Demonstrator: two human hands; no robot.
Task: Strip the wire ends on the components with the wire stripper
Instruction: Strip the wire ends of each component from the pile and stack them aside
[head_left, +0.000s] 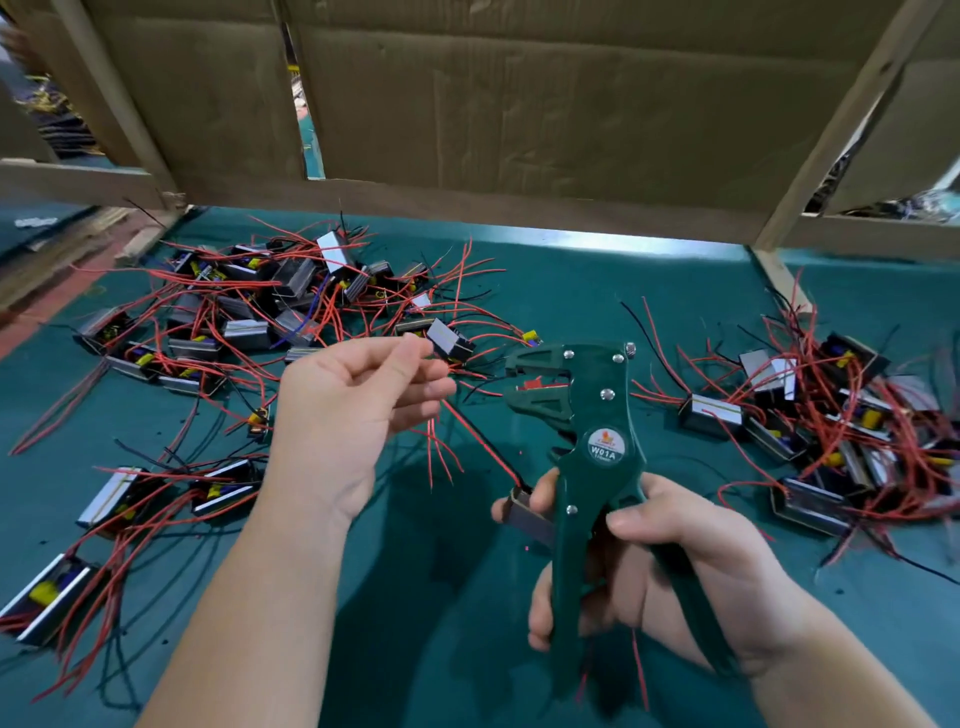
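Right hand (654, 566): nearest item, lower right; fingers and thumb curled round both handles of the wire stripper (589, 447), fingertips also pressing a grey component (532, 514) against the left handle.
Wire stripper: green, held above the table (415, 597); long axis runs from the handles near the camera up and away to the head; jaws face left, slightly parted.
Red wire (480, 444): runs from the component up-left, its upper end under the left fingers.
Left hand (358, 410): palm up, left of the stripper head; fingers curled over the wire end, thumb and forefinger tips pressed together.
Left pile (260, 306) and right pile (831, 415): components with red and black leads, on green table; cardboard wall (519, 104) behind.
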